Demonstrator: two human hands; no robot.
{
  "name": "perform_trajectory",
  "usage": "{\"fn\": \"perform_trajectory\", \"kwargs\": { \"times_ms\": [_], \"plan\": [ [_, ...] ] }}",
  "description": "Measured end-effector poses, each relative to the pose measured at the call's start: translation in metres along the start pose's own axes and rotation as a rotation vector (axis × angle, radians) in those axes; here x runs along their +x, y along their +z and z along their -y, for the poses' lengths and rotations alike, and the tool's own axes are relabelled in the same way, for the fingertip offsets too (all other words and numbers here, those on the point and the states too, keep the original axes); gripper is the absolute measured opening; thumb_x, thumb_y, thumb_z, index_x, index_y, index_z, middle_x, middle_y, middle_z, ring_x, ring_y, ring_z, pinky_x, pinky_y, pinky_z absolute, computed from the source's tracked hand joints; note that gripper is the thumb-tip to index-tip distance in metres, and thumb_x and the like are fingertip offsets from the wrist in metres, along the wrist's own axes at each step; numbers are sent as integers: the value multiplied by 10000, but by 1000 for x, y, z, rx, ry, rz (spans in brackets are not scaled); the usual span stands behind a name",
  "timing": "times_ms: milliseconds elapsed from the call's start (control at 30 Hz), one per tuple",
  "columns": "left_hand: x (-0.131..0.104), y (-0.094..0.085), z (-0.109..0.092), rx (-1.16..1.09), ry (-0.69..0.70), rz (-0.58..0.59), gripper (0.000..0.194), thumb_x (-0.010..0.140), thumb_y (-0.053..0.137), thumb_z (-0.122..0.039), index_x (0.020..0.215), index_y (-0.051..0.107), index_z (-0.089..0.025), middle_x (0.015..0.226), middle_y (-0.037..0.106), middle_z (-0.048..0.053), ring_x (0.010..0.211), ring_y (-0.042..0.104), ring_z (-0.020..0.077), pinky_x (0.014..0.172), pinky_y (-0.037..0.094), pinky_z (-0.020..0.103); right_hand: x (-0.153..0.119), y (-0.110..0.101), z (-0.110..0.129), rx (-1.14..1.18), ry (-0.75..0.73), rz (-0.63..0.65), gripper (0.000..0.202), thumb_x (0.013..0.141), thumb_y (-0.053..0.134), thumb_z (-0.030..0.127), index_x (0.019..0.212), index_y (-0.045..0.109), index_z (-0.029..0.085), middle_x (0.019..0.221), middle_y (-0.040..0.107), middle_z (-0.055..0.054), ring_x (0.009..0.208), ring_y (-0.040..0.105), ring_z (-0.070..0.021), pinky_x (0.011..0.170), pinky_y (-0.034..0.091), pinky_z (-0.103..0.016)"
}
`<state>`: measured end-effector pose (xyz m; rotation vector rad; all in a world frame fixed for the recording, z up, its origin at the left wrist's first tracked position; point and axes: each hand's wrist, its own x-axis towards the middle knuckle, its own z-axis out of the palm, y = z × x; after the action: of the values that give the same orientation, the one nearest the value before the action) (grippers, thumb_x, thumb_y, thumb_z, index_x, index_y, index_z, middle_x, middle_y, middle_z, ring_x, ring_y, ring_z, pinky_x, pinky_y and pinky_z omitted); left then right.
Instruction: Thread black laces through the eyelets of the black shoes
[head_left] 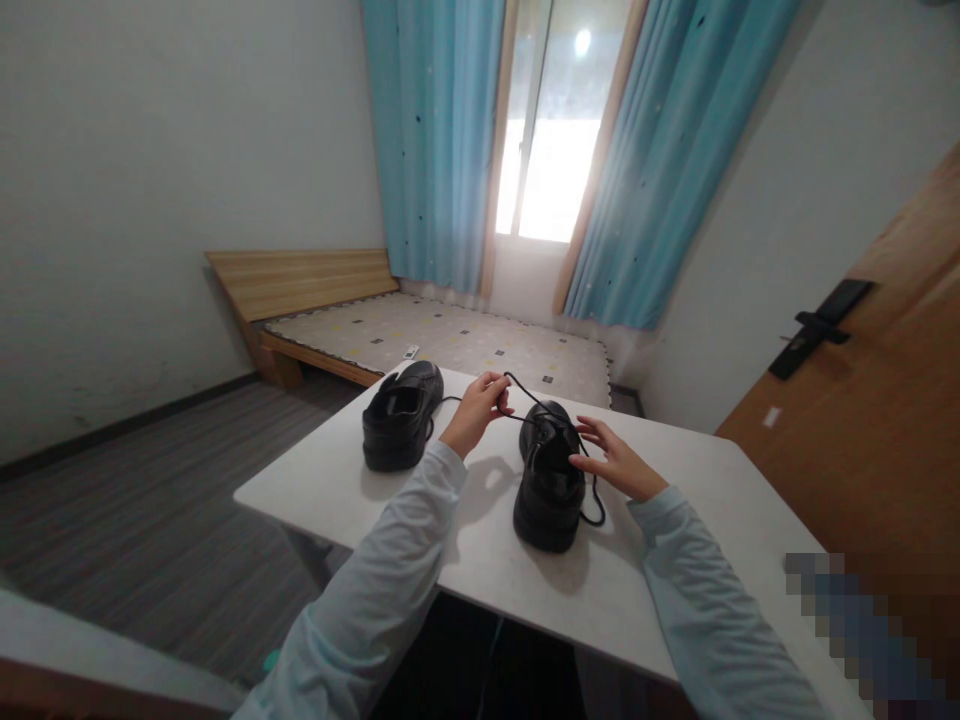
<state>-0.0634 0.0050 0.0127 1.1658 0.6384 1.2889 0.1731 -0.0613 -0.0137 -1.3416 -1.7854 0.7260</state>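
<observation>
Left hand [495, 393] pinches lace [523, 387]; right hand [609, 458] loosely open, no clear grip. Shoe [550, 492] on counter [660, 600], left hand's 4–5 o'clock. Risk: one-sided pull could skew shoe; slack at its 4 o'clock could snag.

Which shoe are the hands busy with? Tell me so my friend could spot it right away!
Find the white table in front of the bed. On it, look for the black shoe on the right, between the left hand and the right hand. What sets it apart from the other shoe is its lace, held up by the left hand.
</observation>
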Motion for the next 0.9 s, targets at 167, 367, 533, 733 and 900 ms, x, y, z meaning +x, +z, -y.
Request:
{"fn": "perform_trajectory", "kwargs": {
  "times_ms": [167,367,533,733,900],
  "plan": [
    [2,0,-1,44,84,-38,239,735,602,-371,792,520,-154,625,420,-55,517,408,36,523,423,162,0,0,0,-1,-9,-9,765,596,726,501,1235,454,179,1203,548,-159,1160,515,-307,1000,374,-535],
    [4,-1,-2,43,141,-72,257,735,604,-391,796,539,-150,612,414,-57,478,386,26,455,343,145,0,-1,3,-15,-107,19,629,653,703,461,1194,501,212,1203,566,-116,1152,521,-274,1013,370,-516],
    [3,0,-4,85,190,-107,272,722,631,-397,793,562,-144,628,414,-46,502,373,29,418,290,132,0,-2,6,-46,-120,46,565,687,677,443,1174,514,206,1230,554,-108,1161,513,-257,1028,364,-483],
    [1,1,-5,87,223,-88,281,710,646,-411,794,577,-153,639,432,-42,527,381,33,432,300,129,-1,-2,7,-102,-116,41,555,716,637,479,1192,511,222,1243,550,-107,1167,509,-266,1010,373,-496],
    [0,3,-8,63,259,-148,311,666,676,-425,796,605,-152,642,480,-40,505,371,29,424,287,143,1,0,1,-107,-114,12,526,808,476,556,1220,513,230,1288,526,-111,1194,484,-268,1017,359,-497]
  ]
}}
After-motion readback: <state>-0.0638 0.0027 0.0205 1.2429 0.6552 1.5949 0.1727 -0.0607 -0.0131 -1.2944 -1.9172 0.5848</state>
